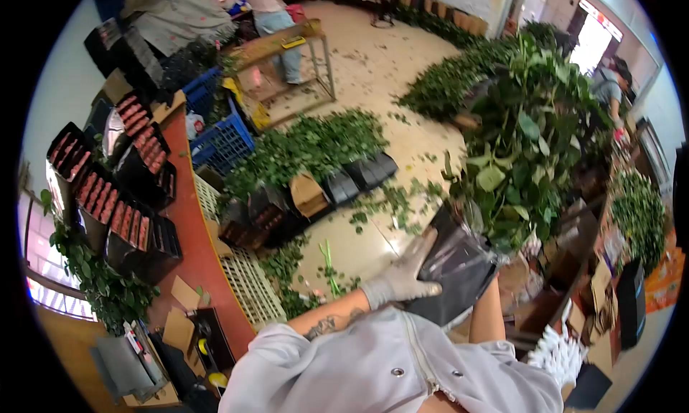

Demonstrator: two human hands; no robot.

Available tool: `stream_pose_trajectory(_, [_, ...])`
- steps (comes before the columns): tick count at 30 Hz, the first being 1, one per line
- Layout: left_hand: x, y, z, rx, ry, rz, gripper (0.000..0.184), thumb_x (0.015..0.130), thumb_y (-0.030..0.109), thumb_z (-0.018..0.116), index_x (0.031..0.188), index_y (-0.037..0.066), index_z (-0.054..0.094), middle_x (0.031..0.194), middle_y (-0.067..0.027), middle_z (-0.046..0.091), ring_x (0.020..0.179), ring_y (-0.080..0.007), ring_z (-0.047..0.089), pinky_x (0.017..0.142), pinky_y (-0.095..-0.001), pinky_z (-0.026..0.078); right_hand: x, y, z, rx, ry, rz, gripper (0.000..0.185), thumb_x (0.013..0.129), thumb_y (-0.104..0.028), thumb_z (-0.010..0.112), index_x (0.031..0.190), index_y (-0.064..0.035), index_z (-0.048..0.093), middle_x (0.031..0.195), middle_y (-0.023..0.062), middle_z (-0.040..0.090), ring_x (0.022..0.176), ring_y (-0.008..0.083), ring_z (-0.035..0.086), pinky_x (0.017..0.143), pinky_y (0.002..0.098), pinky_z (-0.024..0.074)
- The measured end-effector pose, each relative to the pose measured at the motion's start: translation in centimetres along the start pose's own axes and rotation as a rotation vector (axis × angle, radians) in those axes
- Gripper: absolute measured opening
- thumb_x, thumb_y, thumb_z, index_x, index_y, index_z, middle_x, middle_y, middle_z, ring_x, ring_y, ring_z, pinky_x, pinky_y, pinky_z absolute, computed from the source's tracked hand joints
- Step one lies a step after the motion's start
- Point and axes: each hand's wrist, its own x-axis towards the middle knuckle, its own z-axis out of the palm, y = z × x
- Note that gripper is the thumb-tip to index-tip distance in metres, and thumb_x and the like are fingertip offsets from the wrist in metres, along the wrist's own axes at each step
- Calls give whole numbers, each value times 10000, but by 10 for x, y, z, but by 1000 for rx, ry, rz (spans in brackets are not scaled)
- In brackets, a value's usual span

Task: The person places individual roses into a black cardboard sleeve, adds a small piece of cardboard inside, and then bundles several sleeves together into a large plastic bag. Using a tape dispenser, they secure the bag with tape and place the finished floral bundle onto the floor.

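Note:
Close in front of my chest is a large bundle of leafy green stems (527, 137), its lower end in a black wrapper (456, 277) with clear film. The bundle leans up and to the right. My left hand (402, 275), in a pale glove, is closed on the left side of the wrapper, its thumb across the front. My right forearm (489, 314) rises behind the wrapper's right edge. The wrapper and leaves hide the right hand and its fingers.
Black-wrapped bundles with green leaves (308, 147) lie on the floor ahead, near a blue crate (222, 137). Packed pink bundles (108, 198) stand at left by a red-brown ledge (183, 269). One person stands by a bench (287, 36); another person (608, 90) is at right.

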Motion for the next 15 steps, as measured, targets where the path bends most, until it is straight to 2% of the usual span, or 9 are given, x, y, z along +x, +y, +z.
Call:
stream_pose_trajectory(3, [5,-28,-32,12,73,-43,1137,659,399,742,1442,60,-10,1488,-227,49,1383,-354,58,1125,-393,122,44,26,37,-15,-43,81,283,910,-220,468,1100,-29,556,1034,110,593,901,236,580,781,365,470])
stream_pose_trajectory(7, [11,-61,-73,-184,213,-181,1140,643,334,769,1434,32,5,1472,-254,83,1377,-365,86,1123,-370,140,111,68,88,-52,-123,218,298,914,-231,459,1107,-28,560,1051,110,597,913,236,583,800,364,469])
stream_pose_trajectory(10, [20,-108,-97,-147,282,-238,1137,648,325,770,1431,19,3,1472,-245,102,1377,-356,99,1121,-369,148,178,103,130,-58,-191,333,309,917,-240,453,1111,-27,563,1063,110,600,923,235,585,814,363,469])
stream_pose_trajectory(13, [34,-164,-124,-277,372,-347,1129,659,301,770,1428,12,-5,1475,-232,110,1377,-333,118,1117,-366,154,257,148,168,-50,-229,459,320,920,-249,446,1116,-26,565,1076,110,602,933,234,587,828,362,468])
stream_pose_trajectory(15, [52,-219,-138,-530,489,-341,1112,669,248,771,1430,19,-7,1478,-226,117,1377,-312,135,1113,-363,162,311,187,183,-41,-244,550,328,921,-254,442,1120,-26,567,1084,110,604,939,234,589,837,362,468])
